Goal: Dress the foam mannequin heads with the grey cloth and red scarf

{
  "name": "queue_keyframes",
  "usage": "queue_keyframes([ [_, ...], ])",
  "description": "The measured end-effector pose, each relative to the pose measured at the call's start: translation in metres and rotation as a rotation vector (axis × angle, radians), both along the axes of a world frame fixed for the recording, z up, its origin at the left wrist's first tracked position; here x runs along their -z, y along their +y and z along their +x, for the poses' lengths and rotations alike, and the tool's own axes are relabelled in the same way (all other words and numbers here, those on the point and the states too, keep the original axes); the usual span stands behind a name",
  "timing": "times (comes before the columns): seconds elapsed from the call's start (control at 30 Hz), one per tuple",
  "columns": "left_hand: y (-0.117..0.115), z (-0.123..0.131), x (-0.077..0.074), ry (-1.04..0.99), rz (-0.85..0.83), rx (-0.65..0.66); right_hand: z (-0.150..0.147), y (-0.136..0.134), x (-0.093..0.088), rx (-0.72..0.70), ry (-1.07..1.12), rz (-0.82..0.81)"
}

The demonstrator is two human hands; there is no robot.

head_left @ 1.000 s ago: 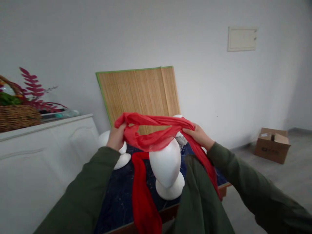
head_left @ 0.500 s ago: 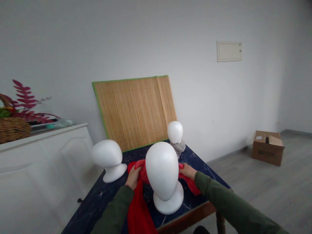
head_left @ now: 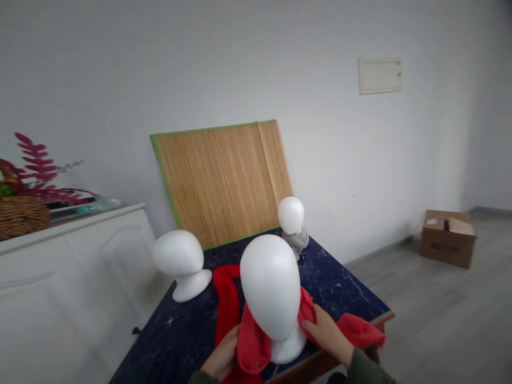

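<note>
A white mannequin head (head_left: 270,285) stands upright at the table's near edge. Around its neck passes a red scarf (head_left: 253,344), with one length trailing back over the table on the left and another hanging past the right edge. My left hand (head_left: 224,349) grips the scarf at the left of the neck, its fingertips partly behind the cloth. On the other side, my right hand (head_left: 328,332) is closed on the scarf beside the neck.
A second mannequin head (head_left: 178,253) stands at the table's left, and a third (head_left: 290,214) at the back with a grey scarf (head_left: 298,242) at its base. A bamboo mat (head_left: 224,184) leans on the wall. White cabinet (head_left: 76,277) left; cardboard box (head_left: 448,239) on the floor right.
Both hands have come nearer with the scarf, from behind the mannequin head to either side of its neck. The scarf now wraps the neck, and its right end hangs over the table edge.
</note>
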State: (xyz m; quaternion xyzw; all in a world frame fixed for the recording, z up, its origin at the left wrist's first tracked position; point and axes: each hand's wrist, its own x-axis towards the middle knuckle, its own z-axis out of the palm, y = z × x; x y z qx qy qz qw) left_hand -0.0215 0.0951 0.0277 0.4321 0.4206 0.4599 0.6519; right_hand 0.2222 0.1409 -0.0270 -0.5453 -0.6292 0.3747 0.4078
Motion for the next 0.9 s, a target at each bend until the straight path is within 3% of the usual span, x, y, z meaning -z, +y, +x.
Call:
queue_keyframes([
  [0.13, 0.001, 0.008, -0.008, 0.275, 0.135, 0.094, 0.001, -0.016, -0.001, -0.007, -0.334, 0.050],
  [0.3, 0.009, 0.003, -0.005, 0.362, 0.174, 0.195, 0.006, -0.037, -0.002, -0.034, -0.380, 0.136],
  [0.4, 0.007, 0.006, -0.005, 0.335, 0.170, 0.171, 0.001, -0.044, -0.001, -0.174, -0.120, 0.045],
  [0.5, 0.005, 0.010, -0.006, 0.285, 0.184, 0.192, -0.018, -0.051, 0.000, -0.288, 0.391, -0.268],
  [0.6, 0.006, 0.007, -0.003, 0.236, 0.148, 0.207, -0.041, -0.057, -0.003, -0.237, 0.889, -0.507],
  [0.67, 0.008, 0.000, 0.001, 0.170, 0.100, 0.200, -0.052, -0.059, -0.006, -0.227, 1.092, -0.603],
  [0.8, 0.011, -0.013, 0.007, 0.066, -0.035, 0.130, -0.062, -0.060, -0.006, -0.494, 1.140, -0.902],
  [0.9, 0.010, -0.019, 0.012, 0.032, -0.065, 0.038, -0.063, -0.059, -0.002, -0.549, 1.070, -0.933],
])
